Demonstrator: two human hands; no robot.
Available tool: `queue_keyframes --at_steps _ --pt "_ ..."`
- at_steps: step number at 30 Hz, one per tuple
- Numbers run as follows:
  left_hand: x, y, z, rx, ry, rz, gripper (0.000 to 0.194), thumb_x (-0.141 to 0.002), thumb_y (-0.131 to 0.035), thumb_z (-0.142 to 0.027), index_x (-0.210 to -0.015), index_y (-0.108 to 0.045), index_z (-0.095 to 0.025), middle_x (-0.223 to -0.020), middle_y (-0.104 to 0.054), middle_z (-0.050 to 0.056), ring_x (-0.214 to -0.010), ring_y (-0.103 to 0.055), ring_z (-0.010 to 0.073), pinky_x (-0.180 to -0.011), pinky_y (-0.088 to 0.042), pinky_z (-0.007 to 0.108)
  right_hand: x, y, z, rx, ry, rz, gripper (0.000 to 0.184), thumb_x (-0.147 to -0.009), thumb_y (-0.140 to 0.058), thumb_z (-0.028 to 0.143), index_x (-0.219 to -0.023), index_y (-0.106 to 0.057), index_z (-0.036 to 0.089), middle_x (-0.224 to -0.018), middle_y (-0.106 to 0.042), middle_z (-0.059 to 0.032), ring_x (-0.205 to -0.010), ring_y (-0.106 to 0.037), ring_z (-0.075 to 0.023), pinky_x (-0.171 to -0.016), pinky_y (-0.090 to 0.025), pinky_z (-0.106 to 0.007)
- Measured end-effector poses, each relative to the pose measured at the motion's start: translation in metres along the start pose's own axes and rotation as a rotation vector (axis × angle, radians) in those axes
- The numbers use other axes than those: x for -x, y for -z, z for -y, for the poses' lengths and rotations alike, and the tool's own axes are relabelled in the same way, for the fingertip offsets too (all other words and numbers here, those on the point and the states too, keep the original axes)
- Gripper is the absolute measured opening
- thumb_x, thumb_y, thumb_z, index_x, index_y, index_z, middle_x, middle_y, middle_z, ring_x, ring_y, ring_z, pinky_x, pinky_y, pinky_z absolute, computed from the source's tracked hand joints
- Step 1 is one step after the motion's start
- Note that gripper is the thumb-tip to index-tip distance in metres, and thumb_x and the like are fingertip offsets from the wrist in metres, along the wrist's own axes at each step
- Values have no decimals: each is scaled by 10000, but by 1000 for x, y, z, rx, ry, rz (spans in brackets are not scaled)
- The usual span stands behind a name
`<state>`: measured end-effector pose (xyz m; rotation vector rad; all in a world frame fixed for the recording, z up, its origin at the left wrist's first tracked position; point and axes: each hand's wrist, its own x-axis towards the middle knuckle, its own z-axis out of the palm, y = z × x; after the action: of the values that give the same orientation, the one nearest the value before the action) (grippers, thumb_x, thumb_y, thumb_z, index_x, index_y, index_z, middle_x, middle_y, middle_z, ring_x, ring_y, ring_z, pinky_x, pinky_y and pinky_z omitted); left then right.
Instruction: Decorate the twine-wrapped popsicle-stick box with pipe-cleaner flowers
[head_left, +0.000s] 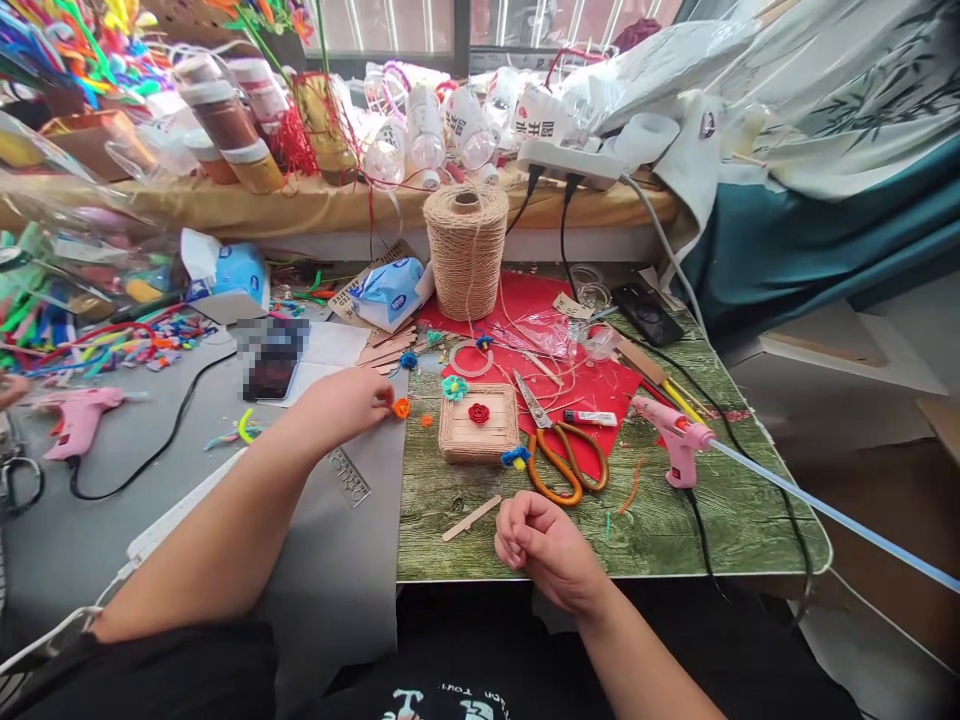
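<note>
My left hand reaches over the table, its fingertips pinched on a small orange pipe-cleaner flower. Near the front edge, my right hand is loosely curled closed, with nothing visible in it. Between and beyond the hands lies a square box of wooden sticks wrapped in twine. A red flower is at its middle, a turquoise flower on its far left corner, and a blue flower by its near right corner. A loose wooden stick lies left of my right hand.
Orange-handled scissors lie open right of the box. A pink glue gun stands at right, another at left. Behind the box stands a twine spool by red sheets. Someone's hand shows at far left.
</note>
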<state>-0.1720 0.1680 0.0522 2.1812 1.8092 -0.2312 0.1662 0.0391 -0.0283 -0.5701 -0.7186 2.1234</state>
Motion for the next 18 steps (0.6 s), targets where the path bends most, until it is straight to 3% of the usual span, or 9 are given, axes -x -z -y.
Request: queue_keyframes --at_steps 3,5,8,9,11,13,14,16,18 --pt "-1 -3 1 51 -24 -51 206 -908 -588 -356 -891 -765 -253 -970 -794 55 -892 -694 257 -758 -503 352 -1 -2 1 -25 3 6 273 -906 -849 305 -818 -615 195 -719 -537 43 -570 -454 -77 -589 -341 -254" --pt "7 7 -6 164 -58 -236 212 -935 -588 -366 -952 -761 -243 -993 -781 59 -876 -674 235 -760 -504 347 -1 -1 1 -33 8 -2 255 -906 -849 306 -826 -634 194 -717 -547 43 -570 -454 -75 -595 -356 -250" --pt "26 28 -34 514 -100 -514 215 -957 -666 -420 -1023 -745 -231 -952 -762 43 -814 -654 186 -747 -519 319 0 3 0 13 15 -3 234 -882 -873 356 -869 -704 195 -702 -590 34 -568 -488 -80 -586 -380 -242" --pt "33 32 -47 660 -165 -511 213 -945 -705 -426 -1011 -736 -227 -933 -760 35 -788 -652 173 -724 -523 306 1 4 -1 46 17 7 241 -868 -884 380 -889 -731 195 -699 -614 26 -564 -506 -84 -577 -390 -240" --pt "45 34 -77 949 -317 -339 224 -933 -734 -426 -1006 -714 -215 -881 -759 23 -750 -679 164 -675 -542 288 6 5 -2 120 47 5 258 -853 -891 414 -935 -774 200 -714 -663 5 -559 -537 -93 -559 -416 -238" --pt "52 26 -107 988 -437 -84 185 -927 -748 -382 -940 -705 -203 -820 -753 11 -708 -685 153 -623 -527 264 14 2 -3 188 133 -75 289 -853 -889 419 -1044 -799 221 -785 -710 -19 -588 -570 -107 -575 -467 -250" --pt "54 19 -121 927 -497 -19 155 -926 -745 -346 -892 -705 -200 -773 -736 -3 -662 -665 136 -586 -495 248 18 -1 -2 216 187 -145 325 -854 -889 415 -1110 -800 236 -834 -725 -29 -617 -589 -116 -600 -498 -263" --pt "55 3 -143 750 -641 -22 54 -923 -719 -257 -888 -731 -217 -807 -752 -18 -708 -685 132 -637 -493 251 26 -9 2 257 278 -304 387 -843 -902 399 -1188 -794 260 -918 -732 -41 -670 -615 -131 -646 -539 -284" --pt "53 -13 -156 632 -731 -143 43 -926 -697 -226 -894 -724 -218 -798 -749 -21 -732 -691 140 -677 -489 272 30 -17 7 280 313 -423 364 -824 -919 381 -1149 -810 259 -939 -721 -39 -678 -614 -132 -652 -548 -287"
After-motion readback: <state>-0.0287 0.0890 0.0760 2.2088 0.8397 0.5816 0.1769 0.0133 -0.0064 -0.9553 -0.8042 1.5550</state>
